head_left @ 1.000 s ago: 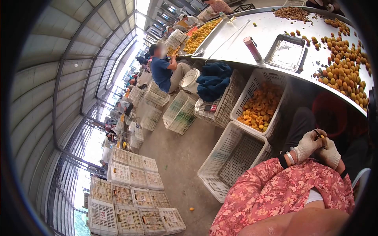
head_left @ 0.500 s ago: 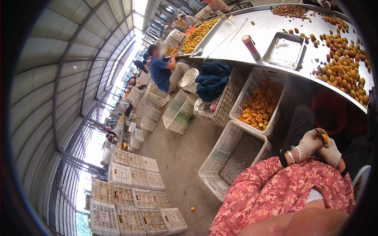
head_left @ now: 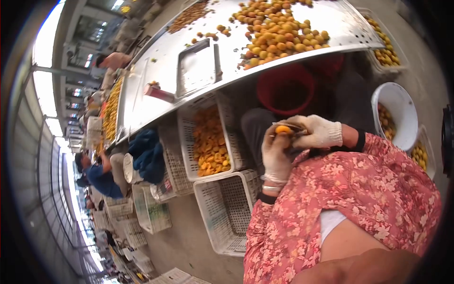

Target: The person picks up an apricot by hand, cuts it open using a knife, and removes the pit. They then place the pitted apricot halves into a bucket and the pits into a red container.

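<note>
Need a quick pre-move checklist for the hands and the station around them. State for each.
1. Both hands gloved: ok, left hand and right hand.
2. Fruit secured: ok, an orange fruit is held at the fingers, hands close together.
3. Fingers clear of any blade: cannot tell, the detail there is too small and partly hidden.
4. Cut fruit contained: ok, the cut fruit lies inside its crate.
5. Flask away from edge: not ok, the pink flask is right by the edge of the metal table.
6. Red bucket contents: cannot tell, too dark inside.
</note>
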The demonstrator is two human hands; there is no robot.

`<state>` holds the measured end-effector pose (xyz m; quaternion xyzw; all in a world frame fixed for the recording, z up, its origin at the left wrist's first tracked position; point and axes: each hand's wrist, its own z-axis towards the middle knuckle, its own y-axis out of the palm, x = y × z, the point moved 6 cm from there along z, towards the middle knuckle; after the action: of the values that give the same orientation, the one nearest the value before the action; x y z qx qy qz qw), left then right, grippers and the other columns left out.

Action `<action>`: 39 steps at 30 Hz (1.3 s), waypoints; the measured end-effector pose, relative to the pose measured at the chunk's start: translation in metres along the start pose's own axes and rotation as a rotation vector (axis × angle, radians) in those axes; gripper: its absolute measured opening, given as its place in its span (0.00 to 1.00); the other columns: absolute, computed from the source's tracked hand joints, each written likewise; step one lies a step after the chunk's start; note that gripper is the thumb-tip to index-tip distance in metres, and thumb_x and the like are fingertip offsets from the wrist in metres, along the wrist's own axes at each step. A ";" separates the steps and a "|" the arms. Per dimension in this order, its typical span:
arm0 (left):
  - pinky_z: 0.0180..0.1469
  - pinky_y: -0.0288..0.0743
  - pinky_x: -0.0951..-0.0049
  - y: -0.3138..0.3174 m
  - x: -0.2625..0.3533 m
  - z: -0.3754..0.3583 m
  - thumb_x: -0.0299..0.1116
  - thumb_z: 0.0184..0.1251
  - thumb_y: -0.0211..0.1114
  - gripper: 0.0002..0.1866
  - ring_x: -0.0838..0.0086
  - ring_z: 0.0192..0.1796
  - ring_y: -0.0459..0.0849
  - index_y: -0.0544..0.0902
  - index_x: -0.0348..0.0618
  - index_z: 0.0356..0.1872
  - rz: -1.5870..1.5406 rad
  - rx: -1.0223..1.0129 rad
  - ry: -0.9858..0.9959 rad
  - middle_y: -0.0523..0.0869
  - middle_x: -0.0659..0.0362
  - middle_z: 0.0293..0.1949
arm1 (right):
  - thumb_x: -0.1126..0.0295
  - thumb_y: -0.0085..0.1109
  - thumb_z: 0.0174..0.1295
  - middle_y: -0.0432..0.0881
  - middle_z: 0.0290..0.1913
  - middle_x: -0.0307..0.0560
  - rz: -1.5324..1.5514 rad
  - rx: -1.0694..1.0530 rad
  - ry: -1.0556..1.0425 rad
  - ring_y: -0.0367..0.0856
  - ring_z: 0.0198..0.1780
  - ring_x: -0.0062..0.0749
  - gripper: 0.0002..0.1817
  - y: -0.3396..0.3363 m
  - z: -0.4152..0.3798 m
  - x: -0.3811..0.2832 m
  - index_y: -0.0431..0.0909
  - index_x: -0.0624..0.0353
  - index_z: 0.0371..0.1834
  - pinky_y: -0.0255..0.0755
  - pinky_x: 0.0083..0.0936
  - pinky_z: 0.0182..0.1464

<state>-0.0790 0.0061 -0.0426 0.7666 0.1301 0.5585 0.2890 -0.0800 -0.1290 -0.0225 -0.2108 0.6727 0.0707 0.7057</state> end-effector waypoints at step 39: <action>0.68 0.69 0.56 -0.002 0.010 0.006 0.39 0.76 0.53 0.23 0.59 0.63 0.75 0.70 0.38 0.65 -0.452 -0.062 0.022 0.77 0.49 0.60 | 0.73 0.71 0.56 0.85 0.43 0.40 0.454 0.075 0.153 0.81 0.47 0.20 0.20 0.016 0.021 0.000 0.79 0.63 0.52 0.74 0.20 0.55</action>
<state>-0.0701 0.0108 -0.0375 0.7026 0.2844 0.4915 0.4288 -0.0672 -0.1062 -0.0260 -0.0323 0.7565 0.1864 0.6260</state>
